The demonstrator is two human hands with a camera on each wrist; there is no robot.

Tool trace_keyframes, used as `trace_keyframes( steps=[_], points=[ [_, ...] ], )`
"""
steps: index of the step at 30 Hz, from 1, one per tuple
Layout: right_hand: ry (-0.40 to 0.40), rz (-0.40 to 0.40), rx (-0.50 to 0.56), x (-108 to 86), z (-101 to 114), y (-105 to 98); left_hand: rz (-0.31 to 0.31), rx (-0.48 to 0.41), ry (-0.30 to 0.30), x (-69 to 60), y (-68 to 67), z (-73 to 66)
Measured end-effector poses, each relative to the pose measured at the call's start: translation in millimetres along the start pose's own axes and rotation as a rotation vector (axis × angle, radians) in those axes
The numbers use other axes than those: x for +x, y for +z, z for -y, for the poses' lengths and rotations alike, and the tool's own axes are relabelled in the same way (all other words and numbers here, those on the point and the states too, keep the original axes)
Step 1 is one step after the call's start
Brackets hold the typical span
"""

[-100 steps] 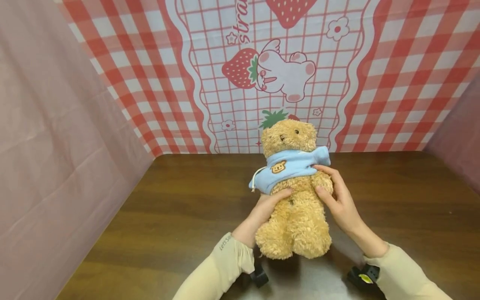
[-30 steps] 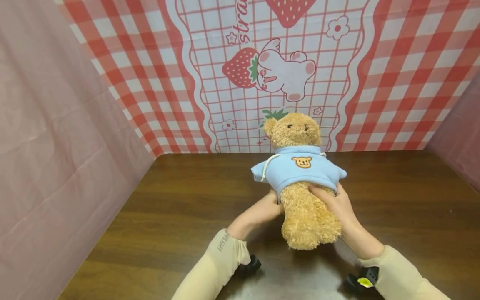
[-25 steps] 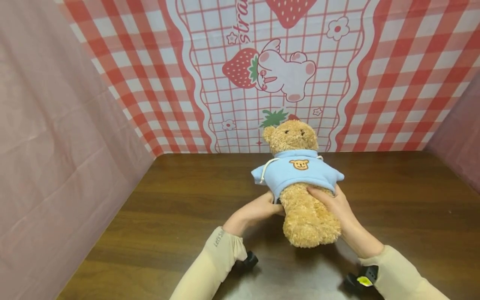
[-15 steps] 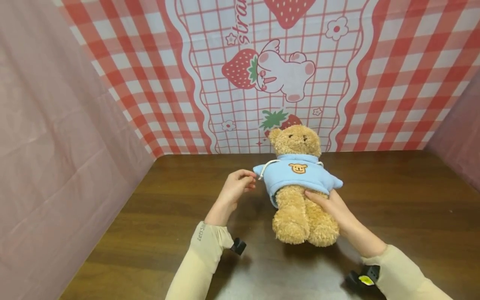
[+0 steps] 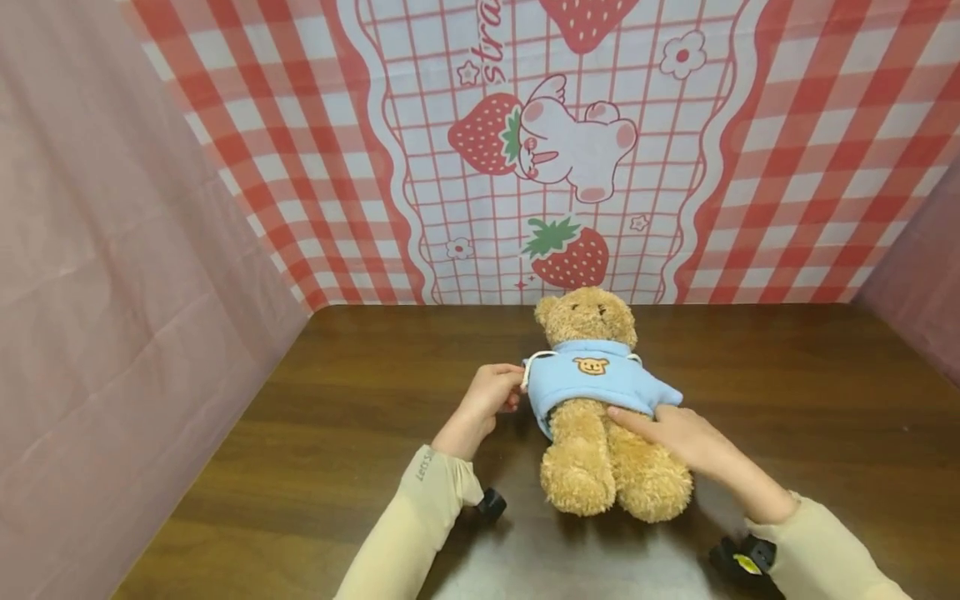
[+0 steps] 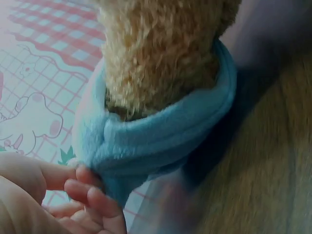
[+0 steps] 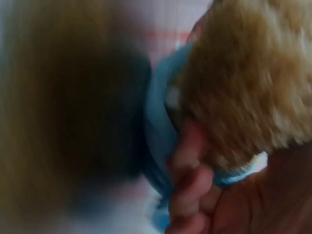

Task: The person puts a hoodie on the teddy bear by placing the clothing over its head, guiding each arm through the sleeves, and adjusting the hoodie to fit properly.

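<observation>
A tan plush teddy bear point(image 5: 577, 479) in a light blue sweatshirt point(image 5: 592, 387) leans back with its feet toward me. My left hand point(image 5: 487, 400) pinches the end of the sleeve on the left; the left wrist view shows thumb and fingertips point(image 6: 95, 197) gathered on the blue cloth. On the other side, my right hand point(image 5: 693, 437) holds the bear's lower body, thumb across its front under the hem. Curled right-hand fingers point(image 7: 187, 187) press the fur in the blurred right wrist view. The bear's arms are hidden by the sweatshirt.
The brown wooden table point(image 5: 360, 417) lies beneath. Behind it hangs a red-and-white checked strawberry cloth point(image 5: 300, 167). A pink curtain point(image 5: 135, 292) borders the left side, another the right. Black camera mounts point(image 5: 491, 504) sit under both wrists.
The sweatshirt, earlier bunched askew with one bear arm bare, now sits straight over the torso. My left hand went from the bear's side to the sleeve. The bear has come lower.
</observation>
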State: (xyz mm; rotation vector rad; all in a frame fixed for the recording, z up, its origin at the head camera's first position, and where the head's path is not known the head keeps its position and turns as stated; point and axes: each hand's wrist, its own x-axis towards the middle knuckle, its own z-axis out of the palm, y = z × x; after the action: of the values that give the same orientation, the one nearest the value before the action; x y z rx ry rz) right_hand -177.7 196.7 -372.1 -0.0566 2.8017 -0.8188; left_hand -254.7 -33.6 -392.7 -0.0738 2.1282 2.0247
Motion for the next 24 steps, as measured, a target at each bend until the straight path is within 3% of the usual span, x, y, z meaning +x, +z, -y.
trace_keyframes(
  steps=[2,4,6,8,10,12,14,16,18,24],
  points=[
    [0.019,-0.105,-0.179,-2.3,3,-3,-0.023,-0.013,0.014,-0.1,2.3,-1.1],
    [-0.039,-0.291,-0.299,-2.9,5,-4,-0.05,-0.026,0.041,-0.1,4.7,-1.5],
    [-0.18,-0.491,-0.35,-0.9,6,-2,-0.074,-0.026,0.071,0.7,6.3,-0.2],
    [-0.377,-0.624,-0.352,4.2,6,-2,-0.087,-0.004,0.091,1.3,6.9,1.7],
    [-0.561,-0.639,-0.315,10.9,9,-3,-0.092,0.021,0.089,2.2,6.1,3.0],
    [-0.708,-0.592,-0.263,19.2,12,-3,-0.084,0.03,0.068,2.5,4.7,3.6],
    [-0.815,-0.55,-0.231,28.0,16,-2,-0.07,0.016,0.043,-1.7,3.7,-0.1],
    [-0.872,-0.543,-0.206,35.5,20,1,-0.055,-0.006,0.015,-5.3,2.9,-1.7],
    [-0.879,-0.557,-0.166,41.4,22,5,-0.017,-0.027,-0.022,-5.7,1.9,0.2],
    [-0.767,-0.598,-0.017,50.8,25,17,0.095,-0.035,-0.083,1.9,-2.4,12.1]
  ],
)
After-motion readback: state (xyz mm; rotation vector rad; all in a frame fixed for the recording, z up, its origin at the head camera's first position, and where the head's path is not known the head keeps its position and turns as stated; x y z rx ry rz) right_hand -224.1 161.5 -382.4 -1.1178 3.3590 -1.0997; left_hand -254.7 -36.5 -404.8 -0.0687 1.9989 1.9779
